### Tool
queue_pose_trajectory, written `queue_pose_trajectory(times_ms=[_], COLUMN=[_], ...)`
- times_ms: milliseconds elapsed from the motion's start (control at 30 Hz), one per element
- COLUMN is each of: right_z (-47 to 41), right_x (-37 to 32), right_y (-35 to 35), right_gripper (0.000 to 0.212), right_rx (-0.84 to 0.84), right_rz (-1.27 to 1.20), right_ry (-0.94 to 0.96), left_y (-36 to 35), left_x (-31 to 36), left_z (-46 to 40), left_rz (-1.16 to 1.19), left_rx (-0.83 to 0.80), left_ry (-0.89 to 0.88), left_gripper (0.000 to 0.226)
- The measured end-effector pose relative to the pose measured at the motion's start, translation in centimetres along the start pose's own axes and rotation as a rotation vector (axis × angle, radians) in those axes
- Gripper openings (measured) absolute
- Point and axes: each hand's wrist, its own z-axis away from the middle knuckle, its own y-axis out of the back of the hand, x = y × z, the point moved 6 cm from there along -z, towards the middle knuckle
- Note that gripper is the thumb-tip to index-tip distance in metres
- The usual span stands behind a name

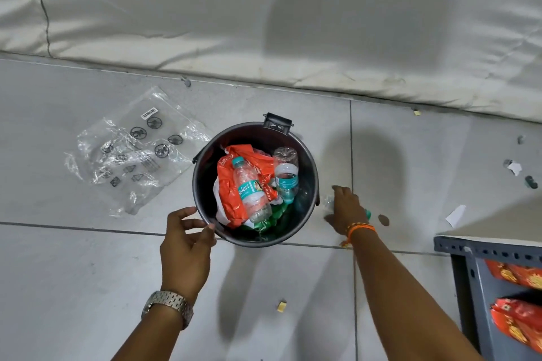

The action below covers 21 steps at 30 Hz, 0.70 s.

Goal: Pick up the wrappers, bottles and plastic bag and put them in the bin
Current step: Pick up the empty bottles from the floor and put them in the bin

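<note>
- Two bottles already lie in the bin [205, 161]: a labelled bottle [250, 190] on its side with the teal cap away from me, and a second bottle [286, 174] against the right wall, among orange wrappers [231, 199] and something green at the bottom.
- One more bottle [330, 202] is on the floor [88, 272] just right of the bin, mostly hidden under my right hand [347, 209]; I see clear crumpled plastic at my fingertips and a teal bit by my wrist, so I judge its long axis runs left to right.
- My right hand is bent down over that bottle with fingers curled around it; I can't tell whether the grip has closed.
- My left hand [186, 239] is loosely curved, thumb and fingers touching the near-left rim of the bin, steadying it rather than pinching it.
- What the next move turns on, as I judge it: the bottle sits right beside the bin, on my right hand's side, so a short lift up and leftward over the rim should do.
- Still out is the plastic bag [132, 149], flat on the floor left of the bin and beyond my left hand, which is the nearer one for it.
- That bag is thin, clear, creased film with printed symbols and a barcode sticker; it looks limp and slippery, likely to need bunching.
- Small paper scraps [454, 215] lie well off to the right.
</note>
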Motion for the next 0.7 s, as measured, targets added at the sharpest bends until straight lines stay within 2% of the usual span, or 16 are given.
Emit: queue_pose_trajectory(times_ms=[167, 300, 367, 400, 500, 567, 633, 700], right_z=[-1.4, -1.4, -0.4, 0.9, 8.4, 14.7, 18.9, 19.6], right_x=[-1.4, -0.5, -0.2, -0.4, -2.6, -5.1, -8.4, -12.4], right_y=[-2.2, -2.3, 0.1, 2.5, 11.6, 16.9, 20.2, 21.3], right_gripper=[0.053, 0.049, 0.047, 0.047, 0.054, 0.054, 0.054, 0.051], right_rx=[0.077, 0.069, 0.126, 0.205, 0.542, 0.7, 0.726, 0.619], right_rz=[0.382, 0.417, 0.258, 0.089, -0.502, -0.711, -0.906, -1.028], right_ry=[0.04, 0.016, -0.055, -0.093, -0.111, -0.048, 0.01, 0.098], left_y=[-0.7, -1.1, -1.4, -1.5, -0.9, -1.1, -1.2, -1.2], left_x=[-1.1, -1.5, -1.7, -1.5, -0.8, -1.0, -1.1, -0.6], left_z=[-0.6, -1.1, -1.6, -1.6, -1.4, -1.3, -1.6, -1.4], left_rz=[0.151, 0.291, 0.304, 0.312, 0.341, 0.335, 0.332, 0.329], left_rx=[-0.003, -0.036, -0.058, -0.069, -0.08, -0.096, -0.099, -0.109], left_ry=[0.072, 0.184, 0.211, 0.231, 0.291, 0.32, 0.347, 0.369], left_gripper=[0.032, 0.029, 0.027, 0.026, 0.024, 0.024, 0.023, 0.023])
